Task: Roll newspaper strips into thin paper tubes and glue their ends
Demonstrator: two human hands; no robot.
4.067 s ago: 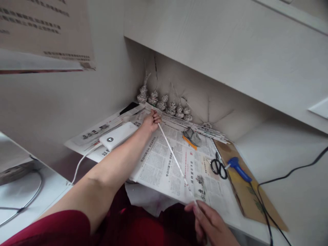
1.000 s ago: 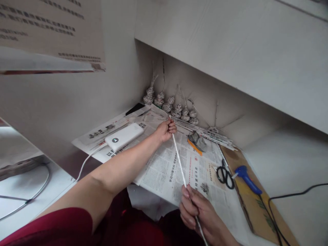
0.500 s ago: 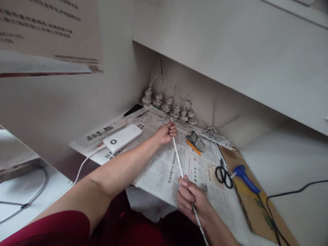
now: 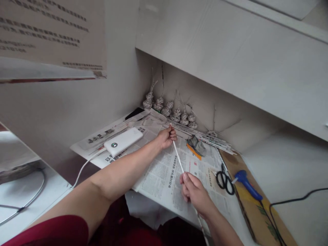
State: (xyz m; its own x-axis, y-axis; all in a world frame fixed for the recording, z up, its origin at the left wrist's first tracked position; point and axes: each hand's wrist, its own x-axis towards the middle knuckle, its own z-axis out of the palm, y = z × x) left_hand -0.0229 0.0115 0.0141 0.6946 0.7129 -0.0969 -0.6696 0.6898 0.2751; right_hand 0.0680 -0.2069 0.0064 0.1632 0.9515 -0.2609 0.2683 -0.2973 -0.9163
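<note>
A thin white rolled-paper stick (image 4: 178, 156) stretches between my two hands above the newspaper-covered table. My left hand (image 4: 167, 136) is closed around its far end. Nearer to me, my right hand (image 4: 194, 189) pinches the stick with thumb and fingers, and its printed lower length hangs past my wrist toward the bottom edge. Beyond my left hand lies a bundle of similar paper sticks (image 4: 205, 136). A crumpled grey piece with an orange strip (image 4: 196, 147) rests to the right of the left hand.
Several woven paper gourds (image 4: 176, 115) line the back wall. A white power bank (image 4: 123, 140) with a cable lies left. To the right are black-handled scissors (image 4: 225, 182), a blue glue gun (image 4: 248, 184) and a cardboard sheet (image 4: 256, 218). A white panel (image 4: 230, 58) overhangs the back.
My right hand has turned and slid slightly up the stick, nearer my left hand. My left hand keeps its hold. The whole view has shifted a little downward.
</note>
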